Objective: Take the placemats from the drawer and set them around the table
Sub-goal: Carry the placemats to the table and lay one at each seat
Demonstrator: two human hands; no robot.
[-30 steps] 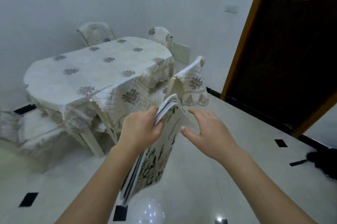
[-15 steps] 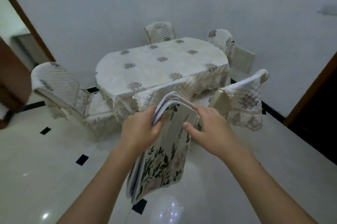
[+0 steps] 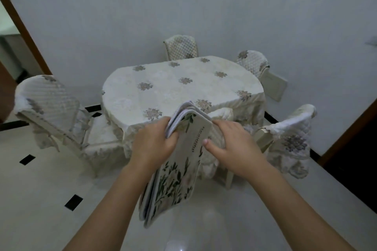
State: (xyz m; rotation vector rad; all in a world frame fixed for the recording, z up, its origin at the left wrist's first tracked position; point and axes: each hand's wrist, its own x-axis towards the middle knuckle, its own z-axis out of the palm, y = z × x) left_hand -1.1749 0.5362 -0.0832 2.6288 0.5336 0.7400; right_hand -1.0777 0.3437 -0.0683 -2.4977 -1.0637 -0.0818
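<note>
With the stack of white floral-printed fabric placemats (image 3: pixel 179 161) gripped upright in the left hand (image 3: pixel 154 142) and the right hand (image 3: pixel 232 144) pinching its outer mat, the drawer step looks done, so next comes peeling one off onto the oval cream-clothed bench (image 3: pixel 173 85).

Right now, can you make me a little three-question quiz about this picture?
1. True or false: the left hand grips the stack of placemats.
2. How many placemats lie on the table? A) none B) two C) four
3. Fill in: the right hand's thumb presses the front placemat; its fingers reach ____ it.

Key: 1 true; 2 A; 3 behind.
</note>
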